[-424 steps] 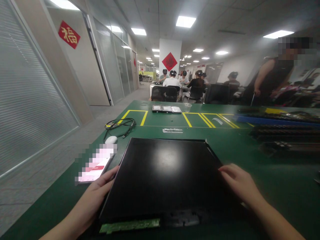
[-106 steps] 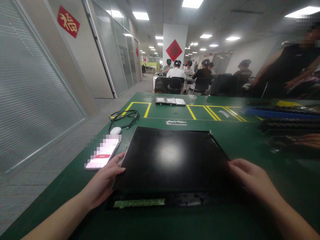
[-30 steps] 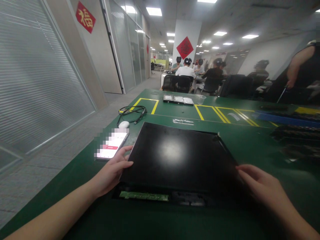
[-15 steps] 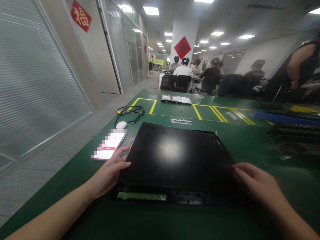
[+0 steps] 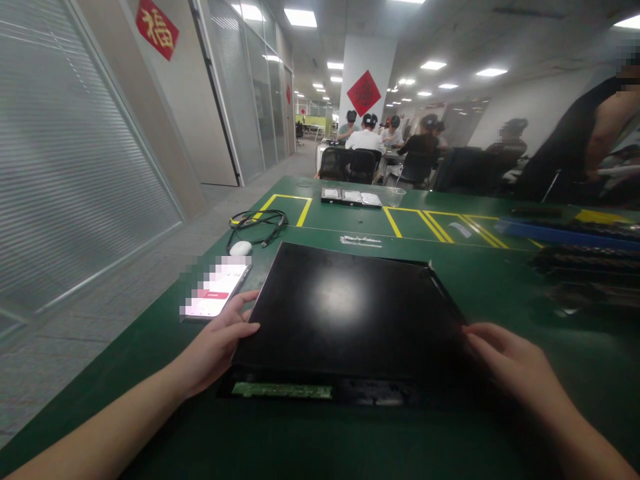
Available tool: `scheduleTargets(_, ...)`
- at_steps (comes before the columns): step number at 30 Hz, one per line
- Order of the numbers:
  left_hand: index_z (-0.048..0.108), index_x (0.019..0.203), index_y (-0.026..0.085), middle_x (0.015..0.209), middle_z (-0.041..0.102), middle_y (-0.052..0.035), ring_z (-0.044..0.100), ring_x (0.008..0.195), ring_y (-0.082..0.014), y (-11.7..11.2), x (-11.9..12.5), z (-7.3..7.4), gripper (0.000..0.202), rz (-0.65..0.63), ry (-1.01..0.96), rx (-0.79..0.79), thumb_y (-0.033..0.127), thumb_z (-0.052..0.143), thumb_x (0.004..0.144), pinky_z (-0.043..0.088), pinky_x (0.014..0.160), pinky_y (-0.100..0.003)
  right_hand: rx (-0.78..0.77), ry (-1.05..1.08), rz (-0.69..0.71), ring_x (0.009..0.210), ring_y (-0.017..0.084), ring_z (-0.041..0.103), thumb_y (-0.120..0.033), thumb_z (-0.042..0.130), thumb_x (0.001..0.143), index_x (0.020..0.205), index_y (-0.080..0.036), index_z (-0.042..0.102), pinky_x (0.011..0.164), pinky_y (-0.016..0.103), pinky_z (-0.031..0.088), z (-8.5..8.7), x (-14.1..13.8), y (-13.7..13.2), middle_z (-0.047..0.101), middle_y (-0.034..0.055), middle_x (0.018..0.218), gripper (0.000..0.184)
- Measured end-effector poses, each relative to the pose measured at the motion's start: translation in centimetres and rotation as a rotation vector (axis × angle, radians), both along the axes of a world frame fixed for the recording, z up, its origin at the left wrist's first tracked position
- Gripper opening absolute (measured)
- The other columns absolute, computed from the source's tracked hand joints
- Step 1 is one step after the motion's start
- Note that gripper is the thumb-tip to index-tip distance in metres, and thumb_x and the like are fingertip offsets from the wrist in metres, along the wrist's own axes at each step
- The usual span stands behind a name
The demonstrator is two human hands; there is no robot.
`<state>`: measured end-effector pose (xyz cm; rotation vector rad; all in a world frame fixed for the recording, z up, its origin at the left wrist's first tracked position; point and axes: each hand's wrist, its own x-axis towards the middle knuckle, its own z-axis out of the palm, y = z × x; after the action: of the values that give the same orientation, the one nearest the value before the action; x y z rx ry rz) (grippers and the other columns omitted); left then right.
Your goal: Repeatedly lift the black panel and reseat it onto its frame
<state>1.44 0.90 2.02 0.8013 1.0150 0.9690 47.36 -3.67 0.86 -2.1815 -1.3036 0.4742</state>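
A flat black metal cover panel (image 5: 345,307) lies over a low chassis on the green table (image 5: 500,280). At the chassis's near edge a green circuit board strip (image 5: 283,390) shows under the panel. My left hand (image 5: 215,343) grips the panel's left near edge, fingers curled onto it. My right hand (image 5: 505,363) rests against the panel's right near edge with fingers extended along it.
A lit phone (image 5: 217,290) lies left of the panel, with a white mouse (image 5: 241,248) and coiled black cable (image 5: 257,223) beyond. Several drives (image 5: 351,197) and a plastic cup (image 5: 395,196) sit far back. Dark trays (image 5: 583,263) stack at right. People sit and stand behind.
Over the last second my hands and the panel have stayed almost still; the view shifted slightly. Since 14 s ago the panel has slid away from me, exposing more of the chassis's near edge.
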Motion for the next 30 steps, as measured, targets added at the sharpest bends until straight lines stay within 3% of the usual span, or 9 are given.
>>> scheduleTargets(7, 0.038, 0.149, 0.033, 0.115, 0.078, -0.0073, 0.078, 0.093, -0.0317, -0.43, -0.22, -0.13, 0.083, -0.004, -0.019, 0.011, 0.023, 0.079, 0.077, 0.062, 0.074, -0.037, 0.018, -0.031, 0.014, 0.076, 0.029, 0.071, -0.053, 0.059, 0.070, 0.085, -0.024, 0.078, 0.065, 0.037, 0.051, -0.21, 0.21, 0.00, 0.078, 0.0077, 0.084, 0.038)
scheduleTargets(16, 0.031, 0.156, 0.034, 0.116, 0.079, -0.0070, 0.077, 0.097, -0.0326, -0.28, -0.15, 0.08, 0.090, -0.015, 0.038, -0.016, 0.030, 0.078, 0.079, 0.061, 0.076, -0.038, -0.002, -0.006, 0.002, 0.072, 0.029, 0.071, -0.055, 0.058, 0.070, 0.086, -0.023, 0.078, 0.057, 0.036, 0.051, 0.16, 0.00, -0.04, 0.078, 0.0091, 0.084, 0.040)
scheduleTargets(30, 0.035, 0.155, 0.033, 0.109, 0.081, -0.0056, 0.077, 0.094, -0.0312, -0.26, -0.02, 0.28, 0.088, 0.007, 0.076, -0.019, 0.029, 0.079, 0.079, 0.060, 0.070, -0.033, -0.034, 0.008, -0.023, 0.069, 0.028, 0.070, -0.053, 0.058, 0.070, 0.086, -0.023, 0.078, 0.055, 0.036, 0.051, 0.38, -0.14, -0.03, 0.078, 0.0096, 0.083, 0.040)
